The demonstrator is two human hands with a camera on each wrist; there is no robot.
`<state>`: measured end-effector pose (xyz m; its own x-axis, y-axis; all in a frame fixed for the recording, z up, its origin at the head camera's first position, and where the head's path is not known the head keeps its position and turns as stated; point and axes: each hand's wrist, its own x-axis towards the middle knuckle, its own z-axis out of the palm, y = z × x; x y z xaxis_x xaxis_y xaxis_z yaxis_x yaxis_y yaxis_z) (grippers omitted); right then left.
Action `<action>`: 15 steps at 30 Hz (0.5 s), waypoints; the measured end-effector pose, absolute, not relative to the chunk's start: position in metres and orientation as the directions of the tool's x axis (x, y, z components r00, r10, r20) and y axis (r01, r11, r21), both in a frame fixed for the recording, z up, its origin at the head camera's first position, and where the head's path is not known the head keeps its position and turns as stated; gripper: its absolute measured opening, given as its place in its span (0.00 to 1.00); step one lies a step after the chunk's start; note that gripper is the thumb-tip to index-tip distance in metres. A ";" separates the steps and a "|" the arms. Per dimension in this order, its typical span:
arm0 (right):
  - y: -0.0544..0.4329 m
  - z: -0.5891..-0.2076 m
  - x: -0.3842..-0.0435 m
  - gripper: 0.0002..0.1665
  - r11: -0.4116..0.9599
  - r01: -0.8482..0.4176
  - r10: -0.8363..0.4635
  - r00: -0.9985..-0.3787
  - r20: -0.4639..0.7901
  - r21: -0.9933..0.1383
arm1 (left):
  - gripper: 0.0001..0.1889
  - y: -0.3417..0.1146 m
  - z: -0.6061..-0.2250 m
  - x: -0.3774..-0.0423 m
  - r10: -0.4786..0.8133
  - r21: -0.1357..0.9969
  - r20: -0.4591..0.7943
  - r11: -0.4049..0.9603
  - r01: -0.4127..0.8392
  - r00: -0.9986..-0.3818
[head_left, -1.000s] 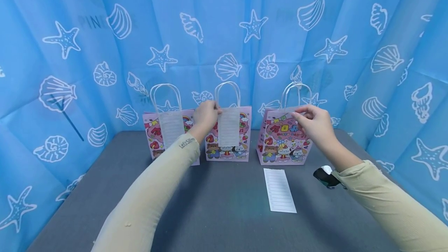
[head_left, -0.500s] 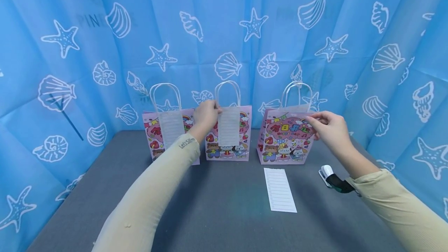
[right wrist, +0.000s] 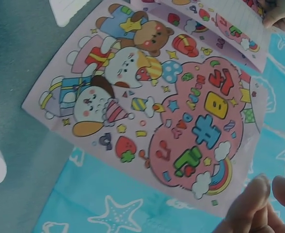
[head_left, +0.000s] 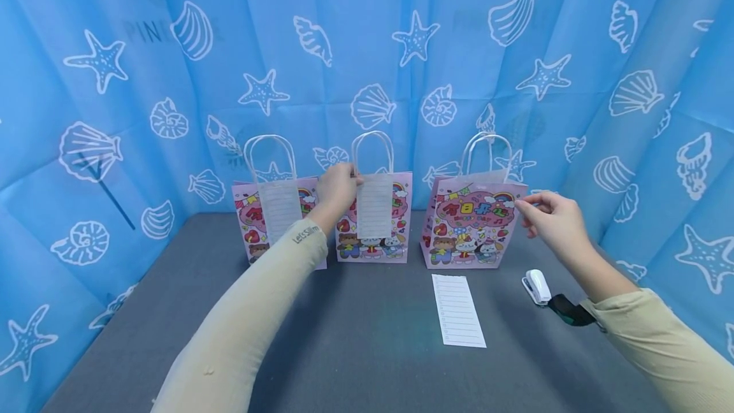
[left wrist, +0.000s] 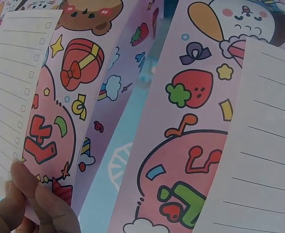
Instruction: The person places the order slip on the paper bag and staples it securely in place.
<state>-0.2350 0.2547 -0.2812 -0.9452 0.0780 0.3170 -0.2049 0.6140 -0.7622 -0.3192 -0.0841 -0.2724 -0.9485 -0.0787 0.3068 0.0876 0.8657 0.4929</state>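
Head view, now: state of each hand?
Left hand: holding the lined paper against the middle bag.
Right hand: at the upper corner of the right bag; grip cannot be told.

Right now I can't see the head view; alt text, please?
A person's left hand pinches lined paper against the middle of three pink cartoon bags; the right hand is at the right bag. Another lined sheet lies on the grey table; blue curtain behind.
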 end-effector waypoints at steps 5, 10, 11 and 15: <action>0.262 -0.287 -0.233 0.22 0.640 -0.190 0.080 -0.948 0.309 -0.745 | 0.11 -0.084 -0.272 -0.318 -0.078 0.502 0.310 0.860 0.093 -0.948; 0.268 -0.293 -0.233 0.24 0.651 -0.163 0.093 -0.952 0.291 -0.742 | 0.11 -0.084 -0.272 -0.318 -0.073 0.502 0.313 0.859 0.099 -0.947; 0.269 -0.295 -0.233 0.24 0.657 -0.155 0.096 -0.954 0.285 -0.738 | 0.11 -0.084 -0.273 -0.318 -0.073 0.502 0.313 0.859 0.100 -0.947; 0.273 -0.301 -0.233 0.27 0.675 -0.115 0.099 -0.965 0.244 -0.729 | 0.11 -0.084 -0.273 -0.318 -0.073 0.506 0.312 0.857 0.100 -0.947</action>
